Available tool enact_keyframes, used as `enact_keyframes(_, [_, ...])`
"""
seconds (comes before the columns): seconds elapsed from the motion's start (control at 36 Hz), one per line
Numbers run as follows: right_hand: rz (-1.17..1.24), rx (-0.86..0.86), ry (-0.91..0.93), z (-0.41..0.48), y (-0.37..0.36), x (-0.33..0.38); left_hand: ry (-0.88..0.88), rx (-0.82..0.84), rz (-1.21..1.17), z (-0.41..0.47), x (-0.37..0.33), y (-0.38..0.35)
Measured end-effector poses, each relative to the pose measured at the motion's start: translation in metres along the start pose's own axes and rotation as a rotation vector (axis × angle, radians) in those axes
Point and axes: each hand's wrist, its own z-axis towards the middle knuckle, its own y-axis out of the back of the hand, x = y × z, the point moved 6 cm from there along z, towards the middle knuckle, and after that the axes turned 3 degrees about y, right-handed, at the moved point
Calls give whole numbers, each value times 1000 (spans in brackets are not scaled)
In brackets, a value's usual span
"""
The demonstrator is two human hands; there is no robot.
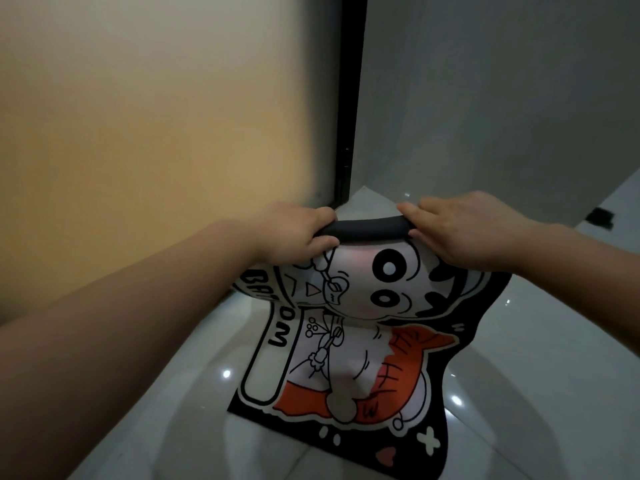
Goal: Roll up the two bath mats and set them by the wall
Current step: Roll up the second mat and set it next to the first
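So the bath mat (349, 358) is lying printed side up on the glossy tiled floor (540, 358), stretching from about 6 o'clock up toward the middle of the view, with its near edge flat and its sides rippling a bit. It's got a black border, a big-eyed cartoon character, orange patches and some lettering running up its 9 o'clock side. Going further out, the far end is curling over into a tight roll (367, 230) showing the dark backing, just past centre toward 12 o'clock. The left hand (294, 233) is gripping the roll's left end, fingers wrapped over the top and thumb tucked under; the right hand (460, 230) is doing the same on the right end, fingers closed over it. Looks to me like rolling is only just getting started, with most of the mat lying unrolled. The next bit probably needs both hands turning evenly toward 6 o'clock so the roll isn't going cone-shaped. Only one mat is showing here. Beyond the hands, a black door frame (349, 109) and the wall (502, 98) are filling 12 o'clock.
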Motion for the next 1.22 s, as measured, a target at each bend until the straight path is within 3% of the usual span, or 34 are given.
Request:
enact_keyframes(0.28, [177, 82, -93, 20, 1, 5, 33, -58, 67, 8, 4, 1])
enact_keyframes(0.44, [322, 170, -228, 21, -6, 5, 77, -89, -16, 10, 8, -3])
enact_keyframes(0.72, [73, 19, -31, 13, -12, 7, -78, -281, 56, 5, -6, 2])
enact_keyframes(1.0, [41, 50, -104, 10, -11, 11, 1, -174, -15, 13, 0, -5])
enact_keyframes(1.22, [389, 138, -255, 17, -17, 8, 52, -172, 57, 15, 3, -10])
